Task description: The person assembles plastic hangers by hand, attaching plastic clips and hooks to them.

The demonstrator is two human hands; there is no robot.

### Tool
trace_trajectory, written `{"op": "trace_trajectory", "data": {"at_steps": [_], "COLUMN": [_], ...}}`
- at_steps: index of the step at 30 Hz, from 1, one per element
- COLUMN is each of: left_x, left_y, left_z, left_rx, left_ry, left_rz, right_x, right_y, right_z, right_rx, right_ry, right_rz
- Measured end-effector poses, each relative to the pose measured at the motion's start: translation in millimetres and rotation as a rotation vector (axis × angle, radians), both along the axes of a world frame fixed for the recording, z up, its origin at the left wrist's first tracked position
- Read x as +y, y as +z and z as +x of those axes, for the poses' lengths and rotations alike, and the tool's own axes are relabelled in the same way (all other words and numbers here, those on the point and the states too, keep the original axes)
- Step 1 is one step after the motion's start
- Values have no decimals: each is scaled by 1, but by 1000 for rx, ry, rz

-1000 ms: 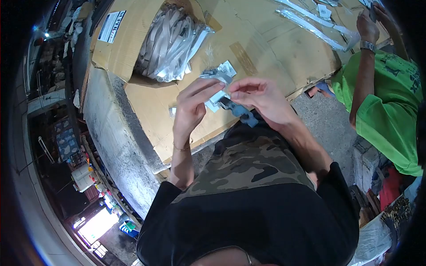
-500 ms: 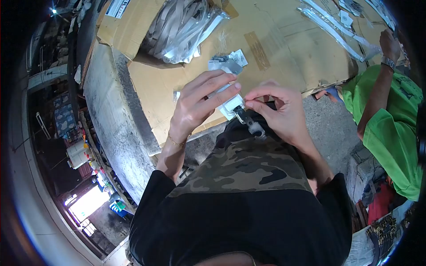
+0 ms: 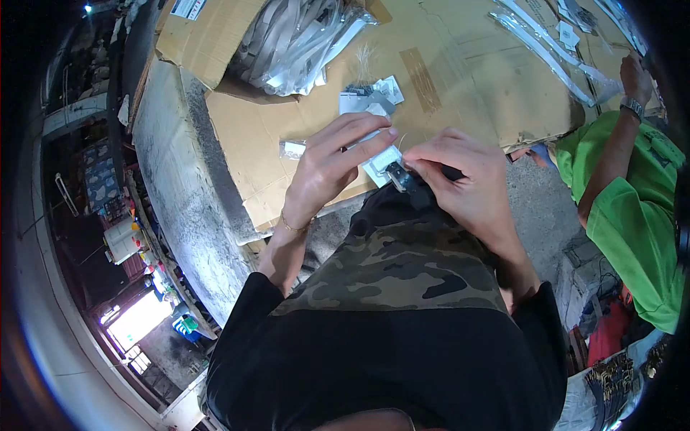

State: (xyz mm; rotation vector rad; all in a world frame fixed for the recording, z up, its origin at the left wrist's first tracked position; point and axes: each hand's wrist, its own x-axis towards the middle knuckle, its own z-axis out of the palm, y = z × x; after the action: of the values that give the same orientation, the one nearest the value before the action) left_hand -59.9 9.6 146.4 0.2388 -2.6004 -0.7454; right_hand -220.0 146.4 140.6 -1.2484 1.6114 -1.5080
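Against the front edge of the cardboard, my left hand (image 3: 327, 161) has its fingers bent over a pale tag card (image 3: 379, 169) and grips it. My right hand (image 3: 467, 172) pinches thumb and forefinger at the card's right edge, where a fine thread-like string seems to stick out. Just below these fingertips is a metal buckle (image 3: 399, 177) on a dark strap, partly hidden by my right hand. Past my left fingers, several loose cards (image 3: 388, 89) lie on the cardboard, with a bunch of thin white strings (image 3: 365, 63) behind them.
An open carton (image 3: 205, 47) holding bagged grey straps (image 3: 298, 43) stands at the back left. A small clear packet (image 3: 292, 149) lies left of my hand. Bagged strips (image 3: 543, 50) lie at the back right. A co-worker in a green shirt (image 3: 632, 215) is at the right.
Both hands have shifted slightly right with the card. The buckle has turned, and less of it and the strap shows below my right fingers. The small packet at the left is more exposed.
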Motion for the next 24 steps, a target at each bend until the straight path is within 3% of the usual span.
{"op": "trace_trajectory", "data": {"at_steps": [3, 7, 12, 16, 24], "left_x": [1, 4, 5, 5, 3], "left_y": [-1, -4, -8, -12, -17], "left_z": [-3, -4, -2, 2, 9], "left_rx": [-38, -76, -112, -183, -337], "left_ry": [-2, 4, 2, -5, -65], "left_rz": [-13, -17, -33, 38, 385], "right_x": [1, -2, -6, -10, -13], "right_y": [6, 7, 13, -1, -5], "right_z": [-6, -5, -8, -6, -22], "right_rx": [170, 210, 267, 275, -45], "right_ry": [48, 68, 291, 249, 500], "right_rz": [44, 55, 126, 68, 222]}}
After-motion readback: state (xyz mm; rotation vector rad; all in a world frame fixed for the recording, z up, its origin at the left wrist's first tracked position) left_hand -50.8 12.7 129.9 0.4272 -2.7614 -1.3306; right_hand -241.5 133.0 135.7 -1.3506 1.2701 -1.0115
